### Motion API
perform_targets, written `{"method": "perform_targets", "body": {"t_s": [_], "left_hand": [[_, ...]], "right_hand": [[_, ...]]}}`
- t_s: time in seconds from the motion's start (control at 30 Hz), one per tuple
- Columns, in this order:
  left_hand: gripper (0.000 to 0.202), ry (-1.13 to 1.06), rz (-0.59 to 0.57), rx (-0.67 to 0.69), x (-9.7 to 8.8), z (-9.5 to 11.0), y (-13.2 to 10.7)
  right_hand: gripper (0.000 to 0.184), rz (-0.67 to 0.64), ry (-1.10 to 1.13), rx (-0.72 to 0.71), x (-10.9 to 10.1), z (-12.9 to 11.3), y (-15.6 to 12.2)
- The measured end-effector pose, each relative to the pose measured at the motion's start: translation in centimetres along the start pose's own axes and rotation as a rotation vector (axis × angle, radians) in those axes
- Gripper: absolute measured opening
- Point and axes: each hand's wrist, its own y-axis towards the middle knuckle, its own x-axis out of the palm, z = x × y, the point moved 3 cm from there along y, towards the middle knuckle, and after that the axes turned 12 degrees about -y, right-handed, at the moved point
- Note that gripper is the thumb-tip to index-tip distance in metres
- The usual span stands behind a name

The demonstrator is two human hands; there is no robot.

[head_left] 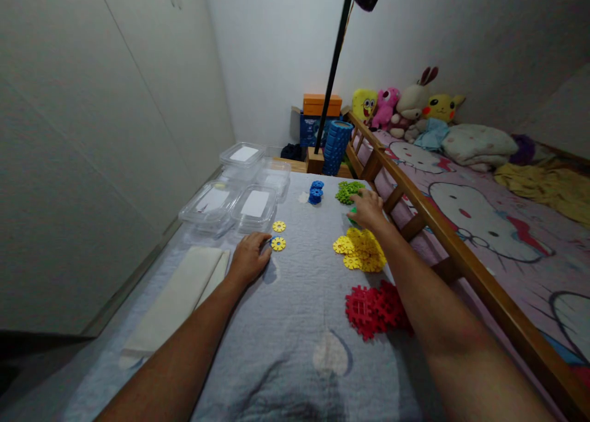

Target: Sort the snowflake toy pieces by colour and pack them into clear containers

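Found left hand [250,257] low on grey cloth [306,274], fingertips at a mostly hidden blue piece [272,240], just beside near disc [283,246], yellow and flat. Unable to tell from this view whether grasping that blue piece or only touching it. Noted far disc [283,226], also yellow, lying just beyond, apart from near disc. Observed right hand [366,207] reaching over right side of cloth, fingers bent downward between green pile [345,193] and yellow pile [364,250], with a bright green piece [353,216] directly under fingertips. Unable to confirm grip there either, whether released or closed on green piece. Located red pile [369,308] nearest the camera, partly covered by right forearm; yellow pile next, then green pile farthest along the same side. Recorded blue stack [316,195] left of green pile, well apart from both hands. Found clear tubs [190,214] grouped at left rear, white paper [254,203] showing in several. Noted white board [177,293] lying flat left of left forearm. Observed wooden rail [419,191] along right edge, with bed [461,210] and plush toys [405,105] past it. Identified pole [338,47] rising behind cloth beside blue roller [338,148].
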Motion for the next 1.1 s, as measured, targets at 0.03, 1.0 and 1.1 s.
{"method": "perform_targets", "body": {"t_s": [0.03, 1.0, 1.1], "left_hand": [[0.030, 0.001, 0.000, -0.003, 0.0, 0.0, 0.0], [0.031, 0.027, -0.023, 0.004, 0.1, 0.1, -0.1], [0.031, 0.032, -0.029, 0.008, 0.2, 0.1, -0.1]], "right_hand": [[0.050, -0.011, 0.034, -0.019, -0.7, -1.2, -0.2], [0.035, -0.118, 0.513, -0.276, -2.0, -16.6, -8.1], [0.034, -0.087, 0.482, -0.236, -3.0, -12.6, -8.3]]}}
